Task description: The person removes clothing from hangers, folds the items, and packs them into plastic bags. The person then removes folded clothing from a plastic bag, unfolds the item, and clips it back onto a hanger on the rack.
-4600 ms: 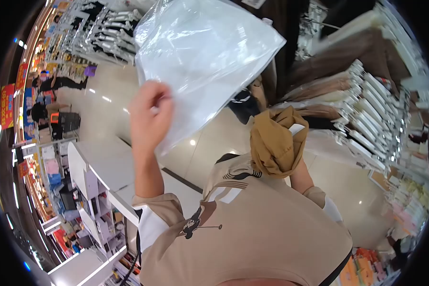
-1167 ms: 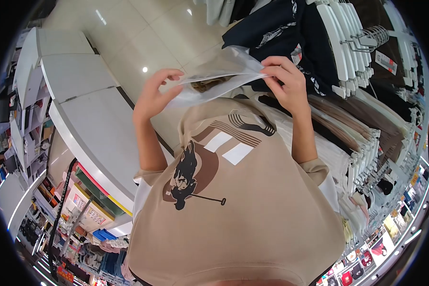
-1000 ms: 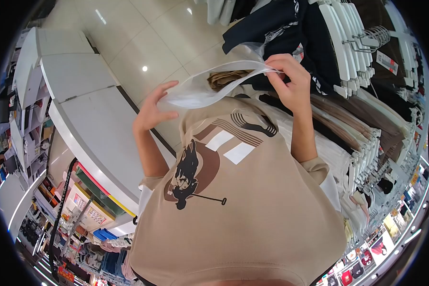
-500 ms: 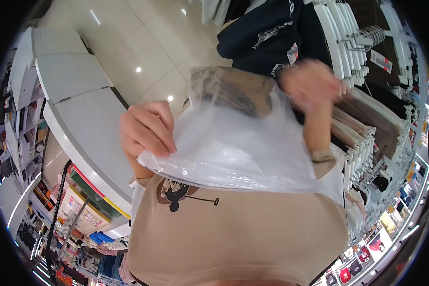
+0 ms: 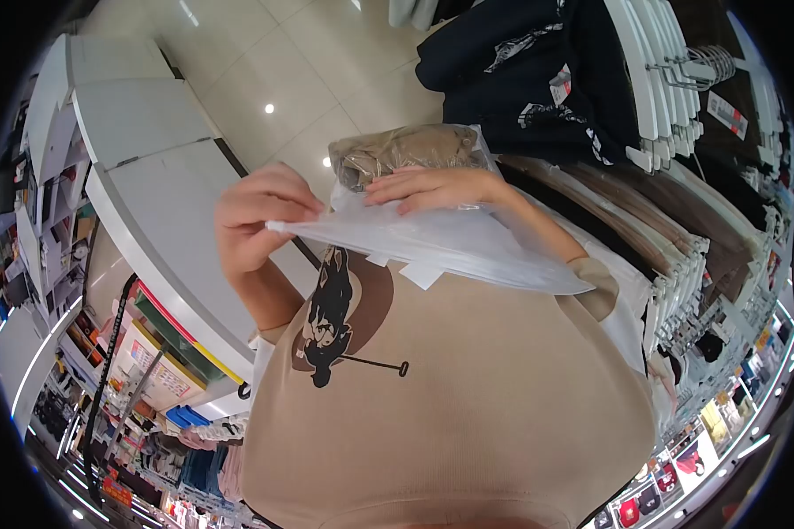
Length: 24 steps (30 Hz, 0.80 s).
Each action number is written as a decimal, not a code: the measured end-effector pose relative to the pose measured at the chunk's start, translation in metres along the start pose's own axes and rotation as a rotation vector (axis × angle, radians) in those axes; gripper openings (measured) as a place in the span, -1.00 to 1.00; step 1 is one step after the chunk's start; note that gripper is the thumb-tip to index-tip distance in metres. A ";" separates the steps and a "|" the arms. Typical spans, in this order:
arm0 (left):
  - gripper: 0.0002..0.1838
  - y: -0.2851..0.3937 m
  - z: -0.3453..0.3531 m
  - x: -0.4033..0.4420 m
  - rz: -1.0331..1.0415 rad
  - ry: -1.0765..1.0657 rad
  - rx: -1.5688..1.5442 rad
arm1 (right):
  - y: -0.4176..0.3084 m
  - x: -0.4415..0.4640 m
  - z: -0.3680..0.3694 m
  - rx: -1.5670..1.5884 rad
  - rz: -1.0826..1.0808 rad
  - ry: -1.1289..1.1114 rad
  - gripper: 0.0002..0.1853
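Observation:
A clear plastic zip bag (image 5: pixel 494 238) is held up in front of my chest, its frosted lower part toward me. At the far end, a folded brown garment (image 5: pixel 415 145) shows through the plastic. My left hand (image 5: pixel 269 216) is closed, its fingertips pinching the bag's near left corner by the edge strip. Across the bag lies my right hand (image 5: pixel 437 187), flat with fingers stretched toward the left, touching the plastic beside the garment. Small white tags (image 5: pixel 422 275) stick out below the bag's near edge.
Dark printed clothes (image 5: pixel 538 88) hang close on the right, with white hangers (image 5: pixel 657 79) and a rail of brown and black garments (image 5: pixel 617 212). A white curved counter (image 5: pixel 172 207) runs along the left. Pale floor tiles (image 5: pixel 265 62) lie ahead.
My right hand came from the bag's right side onto its top and now lies flat there. The left hand rose with the corner. The garment bundle looks more compact.

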<state>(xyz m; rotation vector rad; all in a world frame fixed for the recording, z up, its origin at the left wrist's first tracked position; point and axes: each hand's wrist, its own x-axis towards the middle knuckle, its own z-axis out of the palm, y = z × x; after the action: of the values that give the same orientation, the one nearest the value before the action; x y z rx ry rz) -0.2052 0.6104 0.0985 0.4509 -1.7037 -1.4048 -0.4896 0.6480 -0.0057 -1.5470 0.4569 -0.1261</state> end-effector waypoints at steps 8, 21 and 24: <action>-0.91 -0.013 0.011 0.002 -0.041 0.311 -0.012 | -0.062 -0.020 -0.003 -0.741 0.213 0.554 -0.59; -0.91 -0.016 0.022 0.026 -0.150 0.122 0.130 | -0.080 -0.081 0.001 -0.057 -0.055 0.752 -0.66; -0.92 -0.017 0.034 0.036 -0.213 0.055 0.245 | -0.118 -0.094 -0.014 -0.186 -0.006 0.819 -0.72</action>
<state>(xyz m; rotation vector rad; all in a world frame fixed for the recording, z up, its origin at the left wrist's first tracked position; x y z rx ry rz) -0.2564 0.5997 0.0971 0.8206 -1.8327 -1.3213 -0.5560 0.6643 0.1297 -1.6359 1.1286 -0.7544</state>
